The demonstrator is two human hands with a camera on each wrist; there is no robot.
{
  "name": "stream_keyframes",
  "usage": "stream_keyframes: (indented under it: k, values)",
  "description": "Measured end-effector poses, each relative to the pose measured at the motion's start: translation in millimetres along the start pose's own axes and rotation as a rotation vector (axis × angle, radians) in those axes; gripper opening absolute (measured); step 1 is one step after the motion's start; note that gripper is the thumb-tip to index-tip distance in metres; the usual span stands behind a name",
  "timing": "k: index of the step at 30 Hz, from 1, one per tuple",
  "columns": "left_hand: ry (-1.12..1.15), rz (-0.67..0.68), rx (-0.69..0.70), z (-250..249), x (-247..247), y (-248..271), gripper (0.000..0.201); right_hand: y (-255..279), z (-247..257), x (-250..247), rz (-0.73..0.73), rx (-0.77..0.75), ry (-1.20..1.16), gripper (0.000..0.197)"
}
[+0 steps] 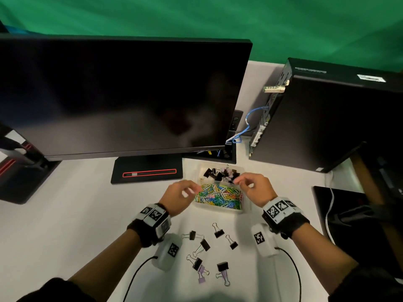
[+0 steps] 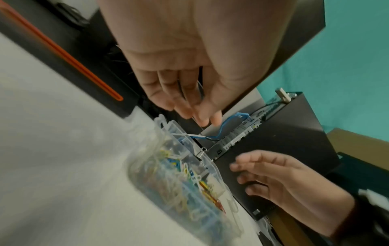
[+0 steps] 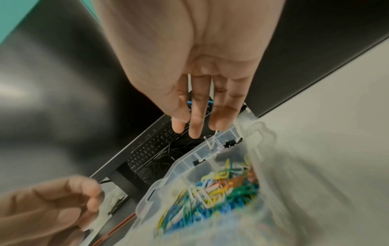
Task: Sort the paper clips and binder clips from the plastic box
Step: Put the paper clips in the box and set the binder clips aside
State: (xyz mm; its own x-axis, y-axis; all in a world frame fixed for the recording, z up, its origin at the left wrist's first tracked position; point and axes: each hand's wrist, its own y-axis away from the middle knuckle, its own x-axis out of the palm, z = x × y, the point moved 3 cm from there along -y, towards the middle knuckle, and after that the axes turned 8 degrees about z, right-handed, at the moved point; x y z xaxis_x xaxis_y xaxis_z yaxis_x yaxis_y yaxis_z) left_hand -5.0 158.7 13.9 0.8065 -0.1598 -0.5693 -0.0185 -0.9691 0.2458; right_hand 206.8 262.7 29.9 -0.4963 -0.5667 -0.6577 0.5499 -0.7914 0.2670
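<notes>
A clear plastic box [image 1: 218, 209] stands on the white desk. Coloured paper clips [image 1: 220, 196] fill its near compartment, and black and lilac binder clips [image 1: 216, 172] lie in its far one. Several more binder clips [image 1: 205, 245] are scattered on the desk in front of it. My left hand [image 1: 189, 190] hovers at the box's left edge with loosely bent fingers [image 2: 200, 118], holding nothing. Over the divider my right hand [image 1: 242, 182] hangs with its fingertips [image 3: 195, 131] just above a binder clip's wire handles [image 3: 211, 141]. No grip on them shows.
A large dark monitor [image 1: 120, 94] on a black stand base [image 1: 148, 171] rises just behind the box. A black computer tower [image 1: 327, 123] with a blue cable [image 1: 250, 118] stands at the back right. A black pad [image 1: 349, 214] lies at the right.
</notes>
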Motion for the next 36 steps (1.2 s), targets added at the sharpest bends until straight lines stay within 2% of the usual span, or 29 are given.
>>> stream_keyframes:
  k: [4,10,13,15,18,21,25,27,32,36]
  values:
    - [-0.117,0.157,-0.106,24.1,24.2,35.8,0.024,37.2,-14.1,18.9,0.067,0.018,-0.021,0.013]
    - [-0.246,0.277,-0.109,41.8,67.9,65.3,0.056,68.9,-31.1,61.7,0.246,0.011,0.163,0.02]
    - [-0.272,0.254,-0.066,39.2,85.3,71.3,0.082,70.8,-32.8,85.1,0.336,0.033,0.252,0.041]
    - [-0.309,0.258,-0.055,37.4,94.9,73.3,0.09,71.8,-31.5,98.0,0.34,0.032,0.292,0.054]
    - [-0.44,0.307,-0.041,31.2,105.8,79.3,0.099,77.4,-26.8,111.5,0.31,-0.026,0.353,0.058]
    - [-0.547,0.349,-0.011,27.3,111.6,85.9,0.098,85.5,-23.0,120.2,0.326,-0.114,0.371,0.052]
    - [-0.492,0.356,0.004,27.1,104.0,91.0,0.082,95.5,-26.5,114.2,0.373,-0.154,0.299,0.044]
    - [-0.493,0.364,-0.02,28.3,98.0,94.2,0.088,102.6,-31.0,105.4,0.407,-0.124,0.242,0.056]
    - [-0.475,0.336,-0.13,38.2,87.8,103.2,0.121,120.9,-37.4,96.0,0.441,-0.027,0.234,0.112]
    - [-0.447,0.356,-0.145,35.9,95.1,99.1,0.12,119.9,-34.6,110.4,0.439,-0.006,0.257,0.12]
